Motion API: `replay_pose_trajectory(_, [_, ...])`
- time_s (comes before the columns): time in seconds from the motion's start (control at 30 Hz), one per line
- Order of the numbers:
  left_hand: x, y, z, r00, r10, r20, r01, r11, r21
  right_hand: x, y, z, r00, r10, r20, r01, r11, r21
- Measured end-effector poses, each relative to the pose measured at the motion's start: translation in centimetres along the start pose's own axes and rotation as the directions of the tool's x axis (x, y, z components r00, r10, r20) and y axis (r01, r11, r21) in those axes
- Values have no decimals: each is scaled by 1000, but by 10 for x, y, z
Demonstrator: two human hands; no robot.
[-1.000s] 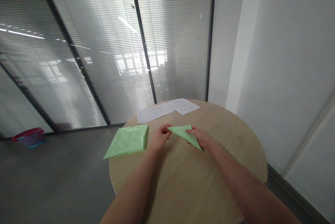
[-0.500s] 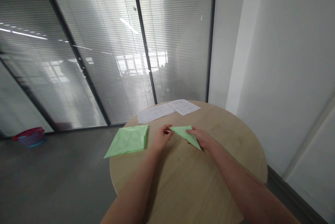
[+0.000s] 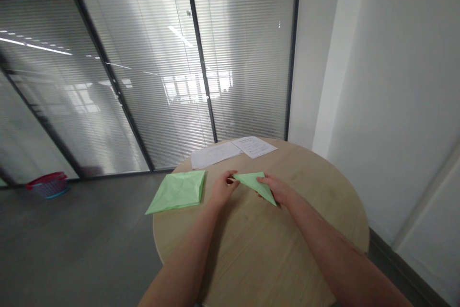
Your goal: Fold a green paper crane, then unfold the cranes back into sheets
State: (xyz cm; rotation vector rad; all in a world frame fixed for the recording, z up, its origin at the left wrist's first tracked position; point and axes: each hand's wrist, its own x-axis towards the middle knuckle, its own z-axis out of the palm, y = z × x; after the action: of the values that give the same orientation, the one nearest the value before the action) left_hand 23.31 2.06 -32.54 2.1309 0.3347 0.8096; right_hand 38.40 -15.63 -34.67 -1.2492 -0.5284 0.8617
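A folded green paper triangle (image 3: 256, 182) is held above the round wooden table (image 3: 258, 254). My right hand (image 3: 275, 188) grips its right side, with the thumb on top and fingers underneath. The left tip of the triangle is between the fingertips of my left hand (image 3: 224, 187), which are pinched around it. Left of my left hand, a larger piece of folded green paper (image 3: 179, 189) lies creased on the table, one pointed corner sticking out past the table's left edge.
White sheets (image 3: 215, 154) and a printed page (image 3: 254, 146) lie at the table's far edge. A red and blue basket (image 3: 49, 185) stands on the floor at the far left. Behind the table is a glass partition with blinds; a white wall rises at the right.
The view has shifted slightly, so the surroundings appear a little further right. Both hands and the green triangle hold nearly the same pose.
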Motion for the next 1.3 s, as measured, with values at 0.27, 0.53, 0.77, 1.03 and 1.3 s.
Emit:
replay_pose_trajectory(0.27, [-2, 7, -2, 1000, 7, -4, -7, 999, 36, 0, 2, 2, 999, -24, 26, 24, 1000, -1])
replay_pose_trajectory(0.53, [-3, 8, 0, 999, 37, 14, -37, 999, 37, 2, 2, 3, 1000, -27, 7, 27, 1000, 9])
replay_pose_trajectory(0.77, [-6, 15, -2, 985, 159, 74, -166, 981, 99, -1, -1, 3, 999, 20, -31, -19, 1000, 17])
replay_pose_trajectory(1.03, [-7, 14, 1, 968, 198, 153, -213, 973, 93, -10, -14, 5, 996, 87, 1, -87, 995, 49])
replay_pose_trajectory(1.3, [-11, 17, 5, 973, 54, 223, -49, 998, -27, -18, -24, 4, 981, 174, 88, -191, 942, 276])
